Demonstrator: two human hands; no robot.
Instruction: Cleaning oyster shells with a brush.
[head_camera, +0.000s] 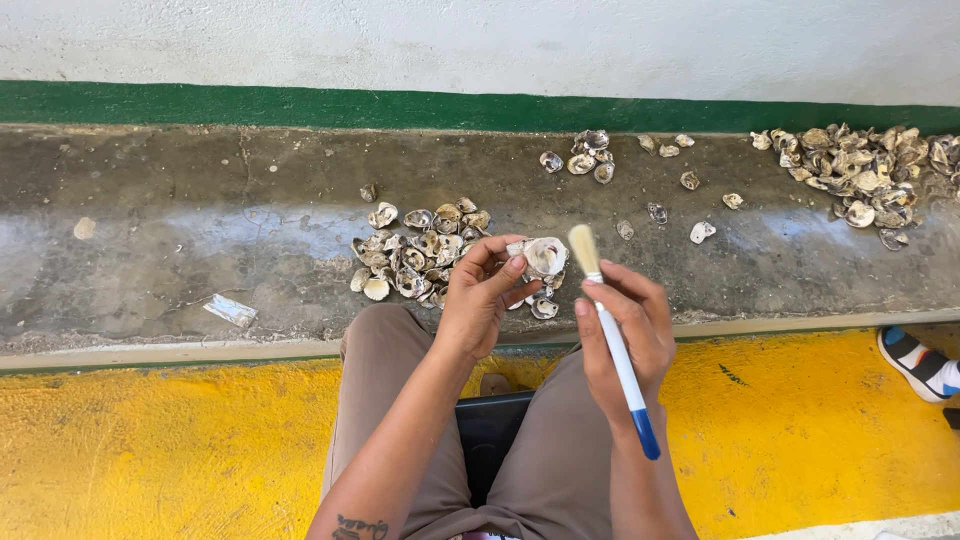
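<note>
Shell (545, 255) pinched in left hand (480, 300), right hand (625, 335) gripping brush (612, 340) w/ bristles beside it.

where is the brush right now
In the head view, the brush is in the right hand, right of centre, bristles up beside the shell held by the left hand, just in front of the nearest shell pile.

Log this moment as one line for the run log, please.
left hand: holds oyster shell | right hand: holds paintbrush, bristles beside shell | shell pile on concrete ledge
</note>
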